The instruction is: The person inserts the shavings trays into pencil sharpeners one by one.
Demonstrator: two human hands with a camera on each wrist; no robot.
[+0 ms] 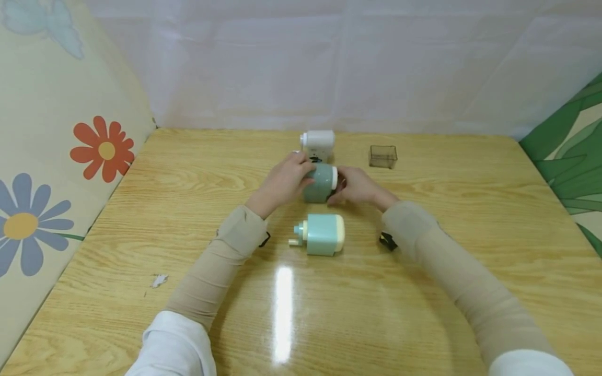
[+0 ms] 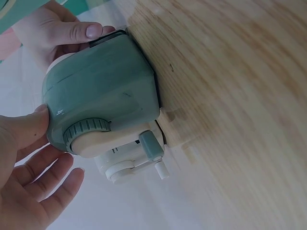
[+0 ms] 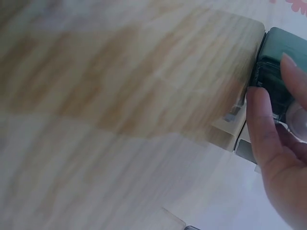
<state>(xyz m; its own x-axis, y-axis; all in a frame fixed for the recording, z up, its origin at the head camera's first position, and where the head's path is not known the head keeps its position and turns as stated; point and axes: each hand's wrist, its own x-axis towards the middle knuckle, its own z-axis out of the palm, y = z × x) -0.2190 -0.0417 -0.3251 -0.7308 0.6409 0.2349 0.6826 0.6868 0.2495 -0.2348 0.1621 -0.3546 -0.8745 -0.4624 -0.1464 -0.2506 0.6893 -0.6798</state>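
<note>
A dark green crank pencil sharpener (image 1: 319, 183) stands on the table between my hands, its crank handle (image 2: 151, 145) showing in the left wrist view. My left hand (image 1: 288, 180) holds its body from the left; thumb and index finger touch it while the other fingers spread away. From the right, my right hand (image 1: 358, 186) has thumb and fingertips at the dark see-through shavings drawer (image 3: 271, 86) in the sharpener's end. Nearer me, a light green pencil sharpener (image 1: 322, 234) has its crank toward the left. Behind the held one is a white pencil sharpener (image 1: 321, 142), partly hidden.
A small see-through box (image 1: 383, 156) rests at the back right of the table (image 1: 470, 235). A pale scrap or worn patch (image 1: 160, 280) shows at the front left. A white cloth (image 1: 329, 62) hangs behind, with a flower-patterned panel (image 1: 47, 130) on the left.
</note>
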